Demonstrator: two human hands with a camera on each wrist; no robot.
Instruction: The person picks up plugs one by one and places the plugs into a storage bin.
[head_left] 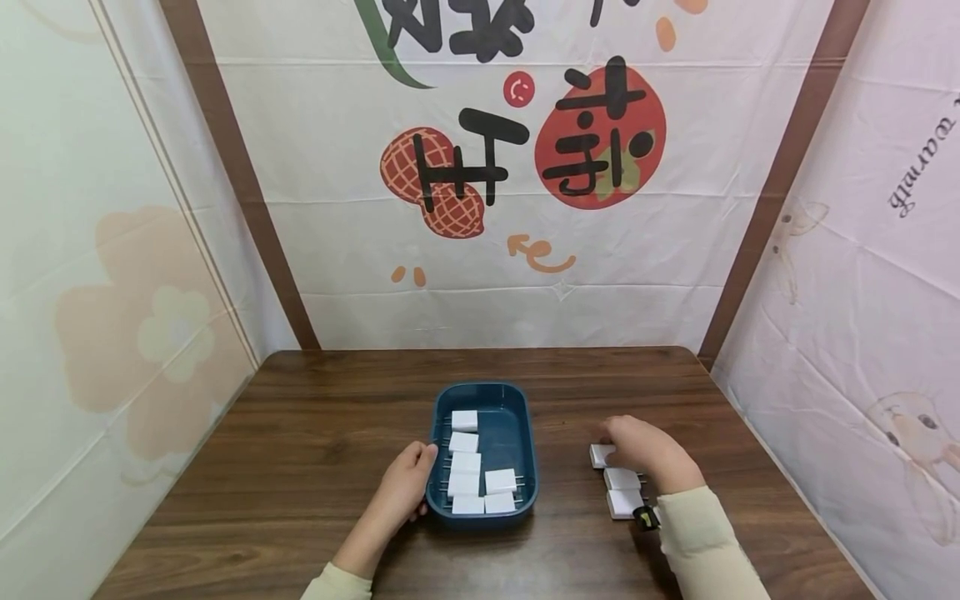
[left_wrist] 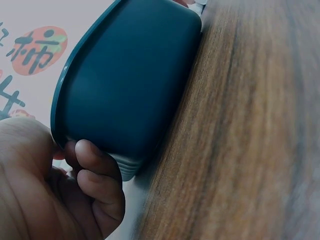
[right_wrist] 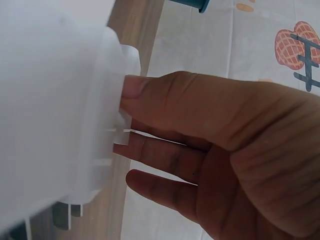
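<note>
On the table stands a dark blue tray (head_left: 495,520) holding several white plug adapters (head_left: 465,463) with metal prongs. My left hand (head_left: 406,483) grips its left side near the front, thumb at the rim; in the left wrist view the curled fingers (left_wrist: 102,180) lie against the outer wall. To the right, three more white adapters lie in a column. At the farthest adapter (head_left: 602,455), my right hand (head_left: 648,454) has thumb and fingertips around its edge. The right wrist view shows the thumb (right_wrist: 175,97) against a white adapter, the other fingers behind it.
Two adapters (head_left: 623,503) lie just in front of the right hand, prongs to the right, near the dark wrist strap (head_left: 646,517). A printed fabric sheet (head_left: 495,317) hangs behind the wooden table (head_left: 322,442), with more sheets at both sides.
</note>
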